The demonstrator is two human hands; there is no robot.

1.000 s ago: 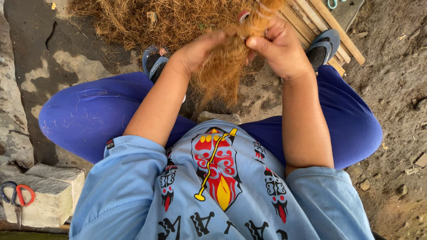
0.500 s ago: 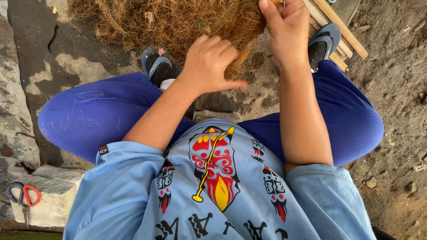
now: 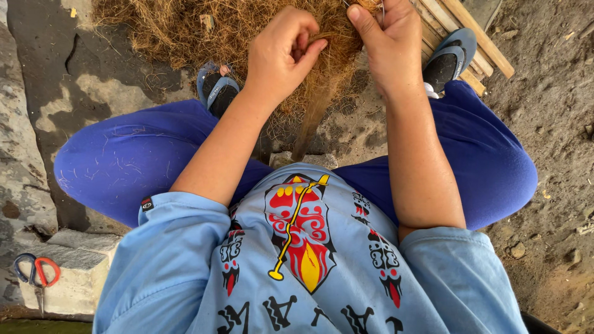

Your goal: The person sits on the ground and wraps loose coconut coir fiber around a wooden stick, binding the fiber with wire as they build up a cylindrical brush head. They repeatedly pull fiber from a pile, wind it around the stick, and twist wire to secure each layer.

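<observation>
1. Nearest the camera, at the bottom of the view, is the person's light blue short-sleeved shirt (image 3: 309,272), printed with red, yellow and black figures on the chest.
2. To the lower left, a pair of scissors with one red and one blue handle loop (image 3: 36,273) lies on a pale grey stone block (image 3: 74,272), well apart from both hands.
3. Beyond the shirt, the person's knees spread wide in bright purple-blue trousers (image 3: 136,161), one leg out to each side, with bare grey ground between them.
4. Both bare forearms reach forward from the sleeves, away from the body, toward the top of the view.
5. The left hand (image 3: 281,52) is curled closed, its fingertips pinching a thin twisted strand of brown fibre (image 3: 312,111) that hangs down between the knees.
6. The right hand (image 3: 390,43) is just beside the left, almost touching it, its fingers bent inward and its thumb pressed against the same tuft of fibre at the top of the strand.
7. Just past the hands lies a large loose heap of dry brown coconut-like fibre (image 3: 185,31), spread over the ground at the top of the view; the strand runs up into it.
8. A blue and black sandal (image 3: 216,89) shows beside the heap on the left, and a second one (image 3: 450,59) on the right.
9. Farthest, at the top right, a few pale wooden slats (image 3: 476,34) lie slanted on the dirt, with the right sandal resting on them.
</observation>
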